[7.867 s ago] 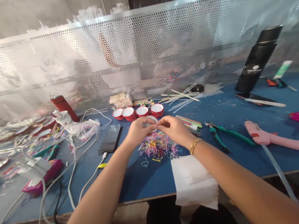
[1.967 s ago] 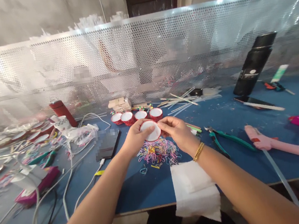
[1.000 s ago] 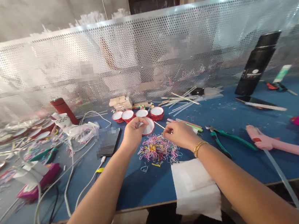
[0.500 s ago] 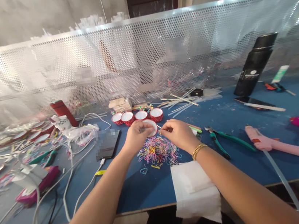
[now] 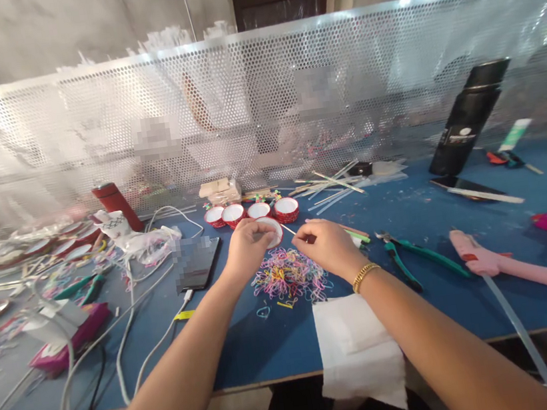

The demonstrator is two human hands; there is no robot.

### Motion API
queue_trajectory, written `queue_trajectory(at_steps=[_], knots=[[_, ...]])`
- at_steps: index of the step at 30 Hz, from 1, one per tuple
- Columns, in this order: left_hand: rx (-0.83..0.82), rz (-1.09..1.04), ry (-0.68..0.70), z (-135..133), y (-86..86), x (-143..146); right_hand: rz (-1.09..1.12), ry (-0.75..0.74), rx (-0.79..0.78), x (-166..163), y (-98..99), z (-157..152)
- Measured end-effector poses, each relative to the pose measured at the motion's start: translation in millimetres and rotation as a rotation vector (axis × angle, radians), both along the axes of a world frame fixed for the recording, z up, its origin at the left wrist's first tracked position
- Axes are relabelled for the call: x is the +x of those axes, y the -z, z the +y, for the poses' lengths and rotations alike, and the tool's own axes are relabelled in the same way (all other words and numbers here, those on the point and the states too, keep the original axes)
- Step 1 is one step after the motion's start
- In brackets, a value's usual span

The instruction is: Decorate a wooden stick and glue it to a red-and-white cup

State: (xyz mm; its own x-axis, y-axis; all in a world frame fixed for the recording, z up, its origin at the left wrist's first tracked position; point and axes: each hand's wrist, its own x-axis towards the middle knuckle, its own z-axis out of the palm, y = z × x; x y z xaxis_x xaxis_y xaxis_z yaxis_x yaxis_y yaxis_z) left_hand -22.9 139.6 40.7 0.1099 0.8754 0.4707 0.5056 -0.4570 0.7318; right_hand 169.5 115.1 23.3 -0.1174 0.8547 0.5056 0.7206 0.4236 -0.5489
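My left hand (image 5: pixel 247 247) is closed around a small round cup with a red rim and white inside (image 5: pixel 273 229), held just above a pile of coloured rubber bands (image 5: pixel 287 276) on the blue table (image 5: pixel 251 342). My right hand (image 5: pixel 323 245), with a gold bracelet on the wrist, pinches a thin pale stick (image 5: pixel 287 230) whose tip points at the cup. A row of several similar red cups (image 5: pixel 253 212) stands just behind my hands.
A phone (image 5: pixel 198 262) with a cable lies left of my hands. White folded paper (image 5: pixel 357 348) overhangs the front edge. Green pliers (image 5: pixel 412 261), a pink glue gun (image 5: pixel 502 259) and a black bottle (image 5: pixel 468 117) are on the right. Cables and clutter fill the left; a perforated screen stands behind.
My right hand let go of the cup, picked up a thin stick from the right and brought it to the cup. The left hand kept the cup, tilting it slightly.
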Motion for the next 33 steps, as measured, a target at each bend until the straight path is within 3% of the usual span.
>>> queue_trajectory(at_steps=[6, 13, 22, 33], knots=[[0.016, 0.059, -0.021, 1.4, 1.3, -0.6, -0.011, 0.0, -0.004, 0.4, 1.1, 1.4], [0.047, 0.058, -0.027, 1.4, 1.6, -0.8, -0.093, -0.143, -0.003, -3.9, 1.1, -1.0], [0.048, 0.08, -0.028, -1.4, 1.4, 2.6, -0.314, -0.075, -0.025, -15.9, 9.8, 3.2], [0.098, 0.094, -0.007, -0.5, 5.0, 1.5, -0.181, -0.078, -0.044, -13.2, 6.5, 0.0]])
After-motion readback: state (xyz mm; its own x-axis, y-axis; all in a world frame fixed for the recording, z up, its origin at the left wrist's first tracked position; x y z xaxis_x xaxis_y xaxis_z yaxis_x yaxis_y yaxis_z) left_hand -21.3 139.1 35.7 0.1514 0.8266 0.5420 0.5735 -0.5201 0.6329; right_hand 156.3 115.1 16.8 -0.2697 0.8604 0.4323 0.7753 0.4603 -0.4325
